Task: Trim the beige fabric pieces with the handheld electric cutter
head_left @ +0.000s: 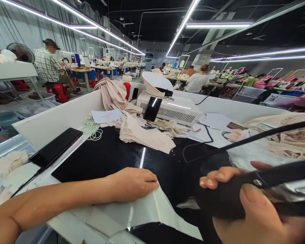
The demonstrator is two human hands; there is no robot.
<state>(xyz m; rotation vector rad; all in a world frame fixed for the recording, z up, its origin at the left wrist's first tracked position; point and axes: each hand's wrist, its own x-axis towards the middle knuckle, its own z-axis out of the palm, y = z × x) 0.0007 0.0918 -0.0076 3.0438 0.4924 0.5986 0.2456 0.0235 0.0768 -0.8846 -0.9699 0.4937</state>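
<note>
My left hand [134,184] is closed, its fingertips pinching the top edge of a pale, thin piece of fabric [144,211] with a cream strip along it. The fabric hangs over the front of the black tabletop [101,166]. At the lower right, my right hand [259,213] is wrapped round a black corded hand tool [226,195] with a shiny metal part; its exact kind is unclear. A small light scrap [189,203] lies left of the tool. Beyond my hands rests a stack of beige fabric pieces [147,135].
A black phone or tablet [57,147] lies on the left ledge, near pale green cord [91,128]. A phone [153,108] leans against a white vented box [173,108] at the back. A black cable [264,132] crosses the right side above bagged fabric [264,149]. Co-workers sit farther off.
</note>
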